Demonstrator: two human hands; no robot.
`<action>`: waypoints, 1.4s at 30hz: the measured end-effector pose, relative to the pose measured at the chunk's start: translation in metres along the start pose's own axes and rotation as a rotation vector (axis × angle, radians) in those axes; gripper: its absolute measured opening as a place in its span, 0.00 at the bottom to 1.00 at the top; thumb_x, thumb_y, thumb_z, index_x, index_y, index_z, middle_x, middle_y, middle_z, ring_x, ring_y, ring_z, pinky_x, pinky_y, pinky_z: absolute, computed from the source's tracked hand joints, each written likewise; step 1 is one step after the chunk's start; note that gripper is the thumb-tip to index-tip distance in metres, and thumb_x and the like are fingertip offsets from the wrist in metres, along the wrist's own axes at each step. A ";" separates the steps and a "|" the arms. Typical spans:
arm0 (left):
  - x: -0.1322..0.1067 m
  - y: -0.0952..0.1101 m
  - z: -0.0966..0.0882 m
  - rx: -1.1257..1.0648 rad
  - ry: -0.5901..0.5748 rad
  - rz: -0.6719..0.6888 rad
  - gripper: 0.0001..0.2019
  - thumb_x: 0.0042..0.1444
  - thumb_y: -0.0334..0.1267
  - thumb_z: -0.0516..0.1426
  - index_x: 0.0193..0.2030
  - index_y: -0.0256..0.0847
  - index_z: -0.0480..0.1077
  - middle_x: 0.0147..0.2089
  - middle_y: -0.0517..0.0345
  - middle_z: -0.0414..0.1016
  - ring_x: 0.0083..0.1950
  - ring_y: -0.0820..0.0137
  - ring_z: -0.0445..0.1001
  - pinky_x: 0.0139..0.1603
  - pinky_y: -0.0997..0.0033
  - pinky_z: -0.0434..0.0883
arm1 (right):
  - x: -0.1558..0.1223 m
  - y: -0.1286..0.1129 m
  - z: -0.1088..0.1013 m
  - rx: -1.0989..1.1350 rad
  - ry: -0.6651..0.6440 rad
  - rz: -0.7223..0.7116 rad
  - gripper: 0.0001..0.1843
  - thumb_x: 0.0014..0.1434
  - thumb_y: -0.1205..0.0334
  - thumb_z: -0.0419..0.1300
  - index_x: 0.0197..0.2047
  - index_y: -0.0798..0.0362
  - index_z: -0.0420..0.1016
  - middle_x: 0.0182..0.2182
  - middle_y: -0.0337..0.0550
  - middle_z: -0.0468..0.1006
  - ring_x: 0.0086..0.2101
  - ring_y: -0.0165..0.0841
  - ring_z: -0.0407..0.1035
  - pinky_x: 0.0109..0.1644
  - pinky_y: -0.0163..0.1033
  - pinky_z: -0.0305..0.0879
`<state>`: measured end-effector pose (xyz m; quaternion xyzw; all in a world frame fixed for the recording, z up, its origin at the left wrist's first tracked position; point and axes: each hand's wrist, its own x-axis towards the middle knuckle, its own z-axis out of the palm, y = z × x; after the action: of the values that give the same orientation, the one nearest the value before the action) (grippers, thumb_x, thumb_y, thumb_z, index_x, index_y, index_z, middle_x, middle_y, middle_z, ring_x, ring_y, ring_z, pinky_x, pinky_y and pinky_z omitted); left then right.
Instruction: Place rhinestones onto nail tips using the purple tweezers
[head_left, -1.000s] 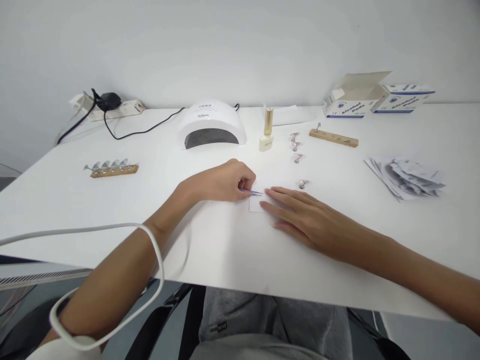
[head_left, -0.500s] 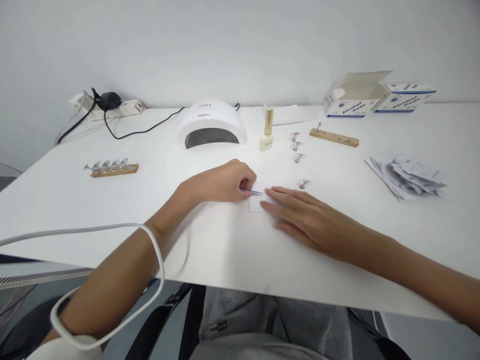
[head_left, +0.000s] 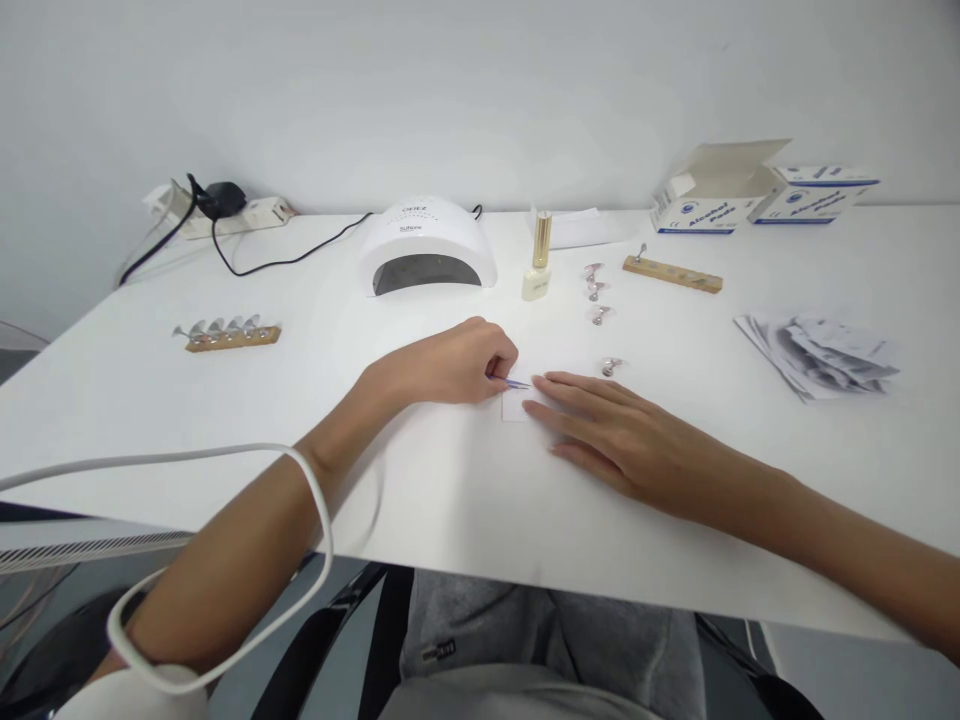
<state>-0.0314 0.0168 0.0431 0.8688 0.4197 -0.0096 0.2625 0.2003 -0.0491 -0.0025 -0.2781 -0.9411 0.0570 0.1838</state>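
Observation:
My left hand [head_left: 474, 362] is closed on blue tweezers [head_left: 517, 384], whose thin tips point right over a small white paper piece [head_left: 515, 406] on the table. Flat on the table, my right hand [head_left: 600, 428] has its fingers stretched out, the fingertips lying on the right part of that paper. Just beyond the right hand stands a small metal nail-tip holder [head_left: 610, 367] with a pinkish nail tip on it. Several more such holders [head_left: 598, 292] stand in a line farther back. What the tweezer tips touch is too small to tell.
A white nail lamp [head_left: 427, 245] and a gold-capped polish bottle [head_left: 537, 262] stand behind the hands. Wooden holder strips lie left [head_left: 234, 340] and right [head_left: 675, 273]. Alcohol pad boxes [head_left: 705, 200] and a pile of paper packets [head_left: 821, 355] are at right. A white cable [head_left: 315, 490] loops round my left arm.
The whole view has shifted very slightly. Both hands, the tweezers and the paper keep nearly the same places relative to each other.

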 end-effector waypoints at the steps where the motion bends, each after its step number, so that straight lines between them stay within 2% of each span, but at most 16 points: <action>1: 0.000 0.000 0.000 0.002 0.001 0.004 0.10 0.52 0.37 0.54 0.22 0.37 0.64 0.22 0.62 0.65 0.22 0.79 0.58 0.24 0.73 0.53 | 0.000 0.000 0.000 -0.002 -0.003 -0.001 0.21 0.65 0.62 0.52 0.61 0.55 0.64 0.59 0.54 0.68 0.61 0.43 0.59 0.62 0.54 0.63; 29: 0.003 0.001 0.004 -0.047 0.030 0.029 0.09 0.51 0.35 0.56 0.22 0.37 0.64 0.22 0.61 0.66 0.23 0.77 0.59 0.25 0.72 0.54 | 0.001 -0.001 -0.001 -0.014 -0.014 0.000 0.21 0.65 0.62 0.53 0.61 0.55 0.65 0.58 0.54 0.69 0.60 0.43 0.60 0.63 0.53 0.62; 35: 0.004 -0.003 0.002 -0.125 0.031 0.057 0.08 0.50 0.36 0.57 0.23 0.37 0.65 0.21 0.63 0.64 0.23 0.78 0.59 0.24 0.74 0.55 | 0.000 0.000 0.000 0.010 -0.002 0.011 0.21 0.65 0.62 0.53 0.61 0.54 0.65 0.58 0.53 0.68 0.60 0.43 0.59 0.62 0.54 0.62; 42: 0.002 -0.003 0.002 -0.133 0.037 -0.006 0.10 0.51 0.40 0.57 0.23 0.37 0.68 0.22 0.61 0.66 0.23 0.77 0.60 0.24 0.74 0.55 | 0.001 0.000 -0.001 0.019 -0.022 0.023 0.21 0.65 0.61 0.53 0.61 0.54 0.65 0.59 0.54 0.68 0.61 0.43 0.59 0.62 0.54 0.62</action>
<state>-0.0315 0.0186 0.0396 0.8483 0.4266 0.0337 0.3120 0.1999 -0.0487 -0.0013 -0.2865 -0.9392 0.0713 0.1754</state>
